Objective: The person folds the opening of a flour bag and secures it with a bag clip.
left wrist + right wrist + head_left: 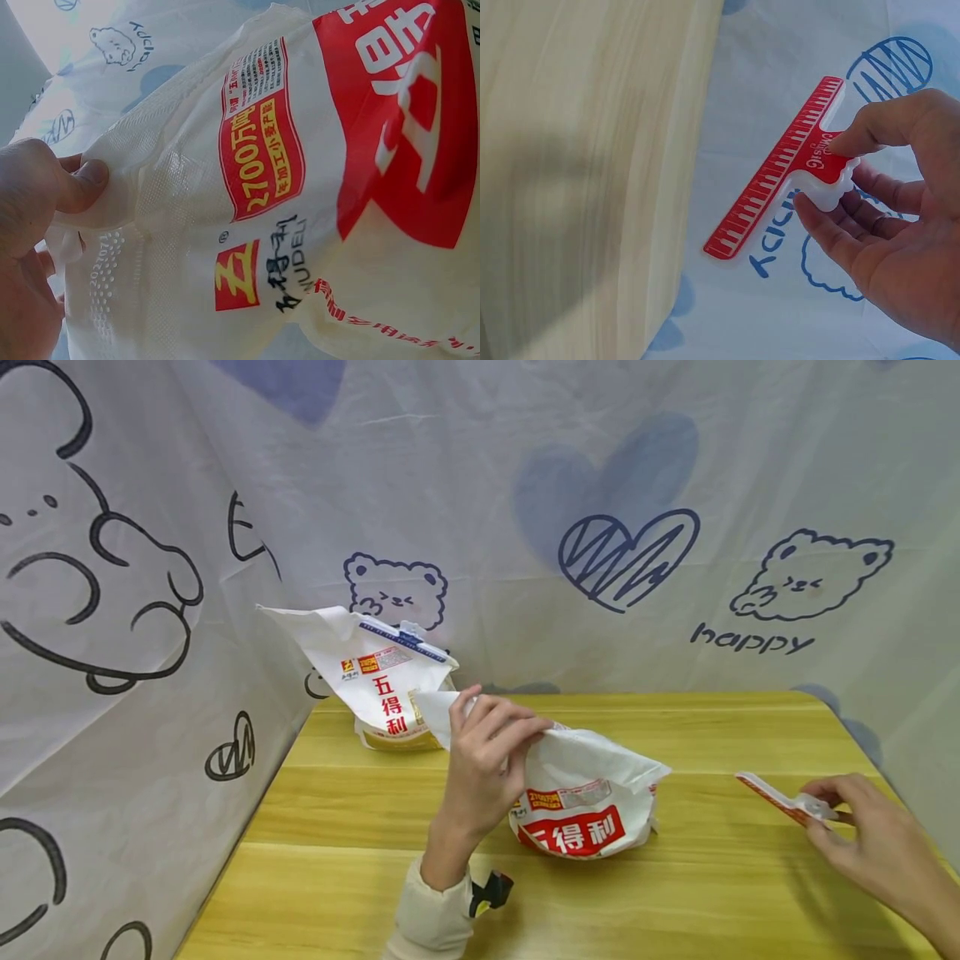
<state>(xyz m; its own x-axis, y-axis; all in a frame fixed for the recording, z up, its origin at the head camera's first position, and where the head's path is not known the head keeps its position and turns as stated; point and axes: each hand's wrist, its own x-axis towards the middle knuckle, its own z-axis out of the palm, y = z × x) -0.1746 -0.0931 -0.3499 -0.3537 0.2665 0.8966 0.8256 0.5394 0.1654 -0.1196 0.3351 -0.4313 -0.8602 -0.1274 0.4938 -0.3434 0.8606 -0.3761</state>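
Note:
My left hand point(491, 747) pinches the folded top edge of a white flour bag point(581, 760) with red lettering, which sits on the table. In the left wrist view, the thumb lies on the near face of the bag's rim point(172, 180), with fingers behind it. Off to the right, my right hand point(873, 839) holds a red and white bag clip point(776, 800) by its handle, apart from the bag. Seen from the right wrist, the clip point(780, 172) has a piano-key pattern and the word "Music", gripped between thumb and fingers.
A second flour bag point(375, 685) stands at the table's back left, its top folded under a blue and white clip point(405, 639). The yellow wooden table point(330, 877) is bounded behind and on the left by a printed cloth point(480, 527).

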